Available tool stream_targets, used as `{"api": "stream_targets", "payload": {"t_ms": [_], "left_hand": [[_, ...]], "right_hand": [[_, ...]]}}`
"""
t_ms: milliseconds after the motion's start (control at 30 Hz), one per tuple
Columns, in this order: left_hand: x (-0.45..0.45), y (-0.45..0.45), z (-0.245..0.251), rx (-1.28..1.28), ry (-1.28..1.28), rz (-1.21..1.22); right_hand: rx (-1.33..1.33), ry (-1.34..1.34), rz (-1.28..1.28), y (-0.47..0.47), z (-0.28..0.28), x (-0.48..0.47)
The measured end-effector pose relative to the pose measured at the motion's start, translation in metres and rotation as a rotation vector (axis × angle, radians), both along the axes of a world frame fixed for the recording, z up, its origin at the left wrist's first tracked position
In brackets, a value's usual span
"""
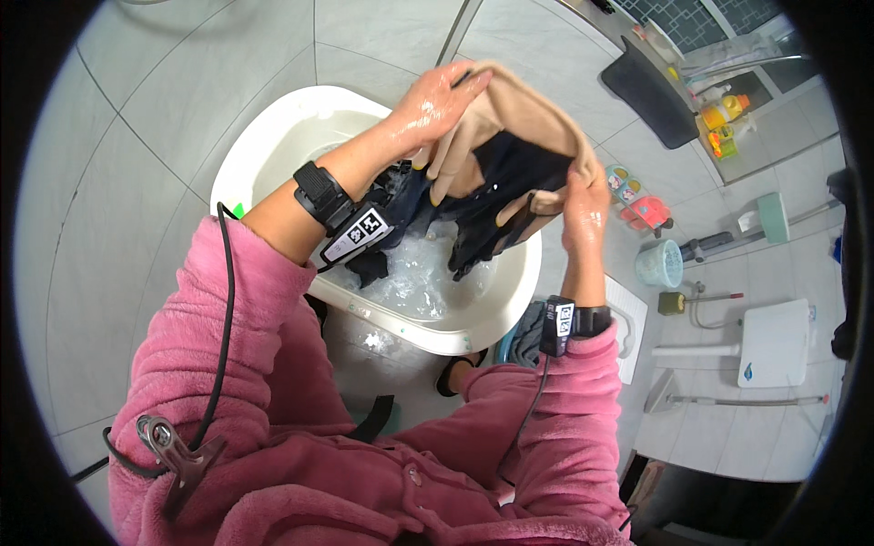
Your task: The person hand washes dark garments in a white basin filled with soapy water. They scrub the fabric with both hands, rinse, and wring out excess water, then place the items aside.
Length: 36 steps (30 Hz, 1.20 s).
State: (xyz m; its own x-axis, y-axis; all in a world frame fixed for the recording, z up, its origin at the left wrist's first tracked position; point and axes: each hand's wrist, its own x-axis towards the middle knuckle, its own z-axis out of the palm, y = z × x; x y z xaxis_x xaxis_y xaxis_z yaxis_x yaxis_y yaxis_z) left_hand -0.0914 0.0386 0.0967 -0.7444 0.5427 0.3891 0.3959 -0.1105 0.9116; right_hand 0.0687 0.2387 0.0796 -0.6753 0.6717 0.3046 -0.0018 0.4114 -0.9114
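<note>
A wet garment with a beige lining and dark navy fabric [519, 167] is stretched between my hands above a white plastic tub [300, 112]. My left hand [437, 102] grips the beige edge at its upper left. At the right end of that same edge, my right hand [585, 205] pinches the fabric. The garment's lower dark part hangs down to the cloudy, sudsy water [416, 276]. More dark cloth [369, 267] lies partly in the water, and my left forearm hides some of the tub. Both hands glisten with water.
Beside the tub's right end sits a blue basin holding grey cloth [527, 338]. A squat toilet [625, 327], a light blue bucket [659, 263] and pink slippers [645, 213] stand farther right. Bottles [725, 112] line a ledge at upper right. Cables run along both my sleeves.
</note>
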Motion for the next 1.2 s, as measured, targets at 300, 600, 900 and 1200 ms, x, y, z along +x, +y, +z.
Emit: {"api": "stream_targets", "payload": {"t_ms": [300,600,900,1200], "left_hand": [[-0.010,-0.007,-0.218,-0.519,-0.048,-0.345],[0.053,-0.044,-0.387,-1.310,0.699,-0.582],[0.050,-0.024,-0.362,-1.620,0.465,-0.689],[-0.003,-0.008,-0.183,-1.229,0.387,-0.459]], "right_hand": [[0.056,-0.546,0.276,0.010,-0.207,-0.005],[0.638,-1.073,0.719,-0.052,-0.369,0.050],[0.741,-1.104,0.770,-0.025,-0.403,0.041],[0.355,-0.690,0.414,0.023,-0.178,-0.010]]}}
